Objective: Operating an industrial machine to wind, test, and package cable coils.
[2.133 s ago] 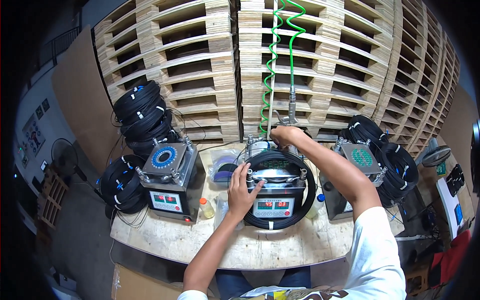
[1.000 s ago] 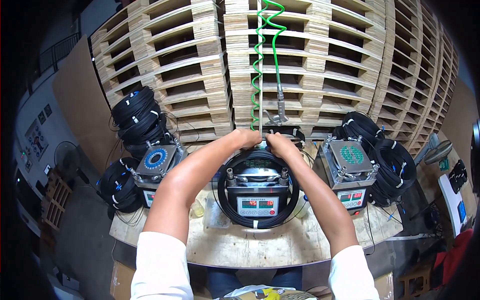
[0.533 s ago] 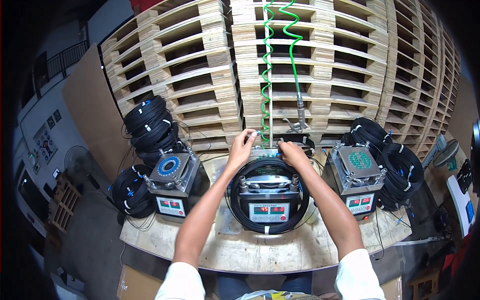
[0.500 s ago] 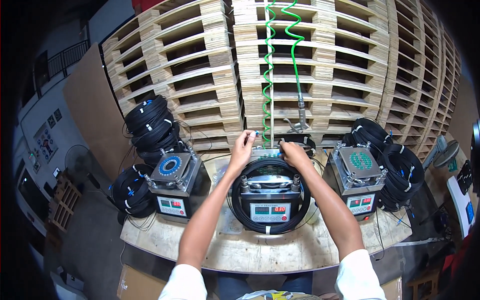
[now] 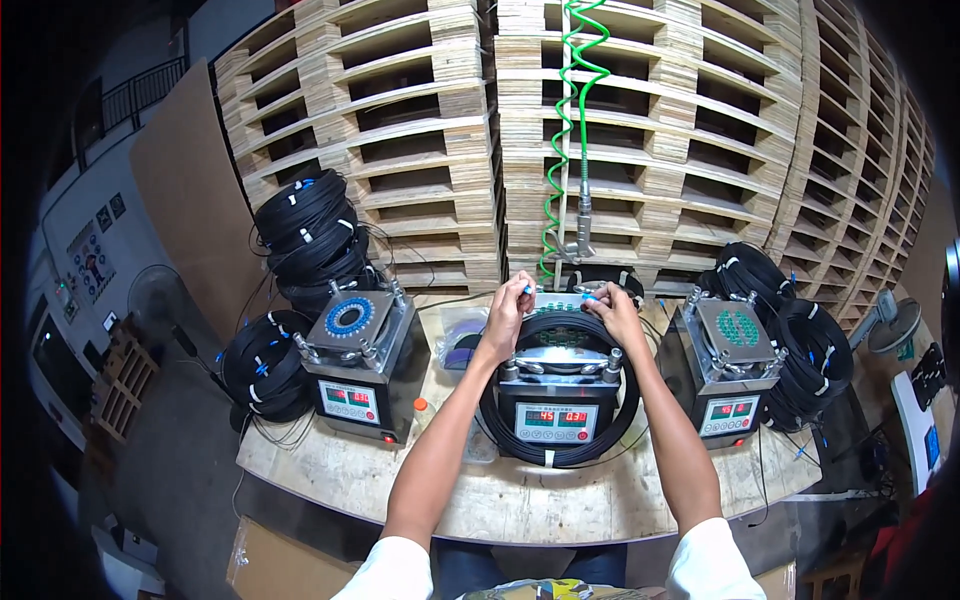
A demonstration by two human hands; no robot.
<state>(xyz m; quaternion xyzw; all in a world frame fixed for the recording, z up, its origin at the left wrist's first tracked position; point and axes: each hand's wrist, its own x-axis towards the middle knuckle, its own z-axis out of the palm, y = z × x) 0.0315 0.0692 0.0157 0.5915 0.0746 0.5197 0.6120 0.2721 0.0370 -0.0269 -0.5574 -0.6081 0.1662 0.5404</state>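
Lowered slightly toward the middle machine [image 5: 560, 380] since half a second ago is the left hand [image 5: 508, 318], while the right hand [image 5: 620, 318] is shifted a little outward. One blue tip [image 5: 527, 290] is pinched between the left fingers, another blue tip [image 5: 588, 295] between the right; whether either touches the machine cannot be told. Around the machine's front is looped a black cable coil [image 5: 629, 395]. Apparently the coil's ends are being handled behind it; next, a steady pinch and careful alignment of each tip seem called for.
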